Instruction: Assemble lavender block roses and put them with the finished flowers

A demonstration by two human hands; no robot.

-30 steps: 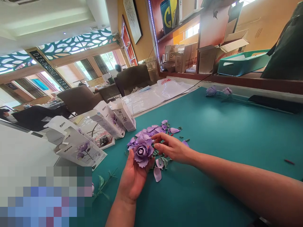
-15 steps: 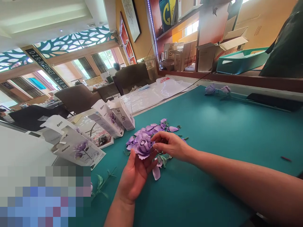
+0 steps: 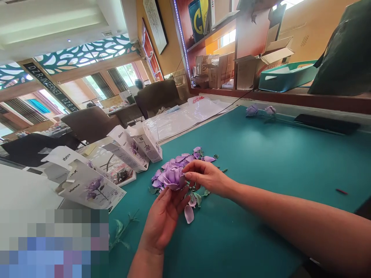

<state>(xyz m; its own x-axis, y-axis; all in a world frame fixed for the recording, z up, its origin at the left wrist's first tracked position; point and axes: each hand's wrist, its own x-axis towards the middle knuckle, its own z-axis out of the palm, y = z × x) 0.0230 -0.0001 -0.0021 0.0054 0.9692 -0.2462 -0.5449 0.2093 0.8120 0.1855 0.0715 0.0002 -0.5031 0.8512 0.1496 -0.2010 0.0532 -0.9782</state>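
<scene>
A purple artificial rose [image 3: 173, 177] with layered petals rests on the fingers of my left hand [image 3: 166, 218], which cups it from below. At its right side, my right hand [image 3: 207, 177] pinches the edge of a petal between thumb and forefinger. Behind and beneath the rose lies a heap of loose purple petals [image 3: 181, 157] on the green table mat [image 3: 261, 166]. Green leaf pieces [image 3: 198, 199] and a pale pink petal [image 3: 189, 214] lie just below my right hand. The underside of the rose is hidden by my left fingers.
White flower boxes [image 3: 97, 191] stand along the left edge. A green leafy stem [image 3: 123, 233] lies at lower left. Two finished-looking purple flowers [image 3: 251, 111] and a black flat object [image 3: 326, 123] are at the back. A small dark red stick [image 3: 342, 191] lies on the right.
The rose has tipped from facing me to more upright, showing its outer petals from the side. My left hand has turned with it; my right fingers stay at its right edge.
</scene>
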